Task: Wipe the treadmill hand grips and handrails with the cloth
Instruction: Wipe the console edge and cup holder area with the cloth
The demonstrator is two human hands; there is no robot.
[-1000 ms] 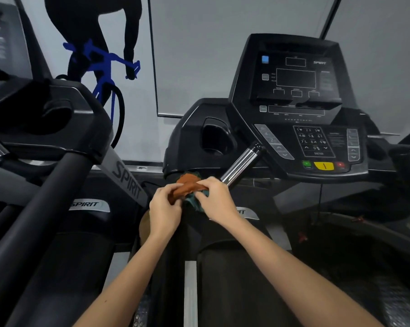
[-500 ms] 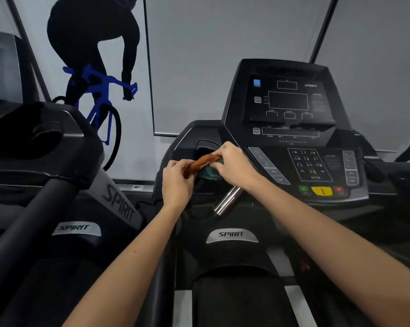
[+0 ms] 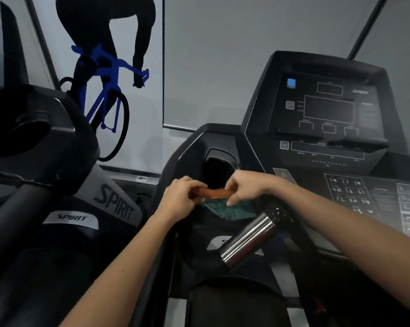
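The cloth [image 3: 211,193], orange over teal, is being held at centre frame, pinched at its left end by the left hand [image 3: 180,199] and at its right end by the right hand [image 3: 244,187], both closed on it. It is being stretched taut, apparently to refold it. The chrome hand grip [image 3: 247,240] is lying just below right, untouched.

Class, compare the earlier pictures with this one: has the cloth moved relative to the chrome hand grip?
Yes. The cloth has moved from the chrome hand grip's lower end to above its upper end, beside the cup holder.
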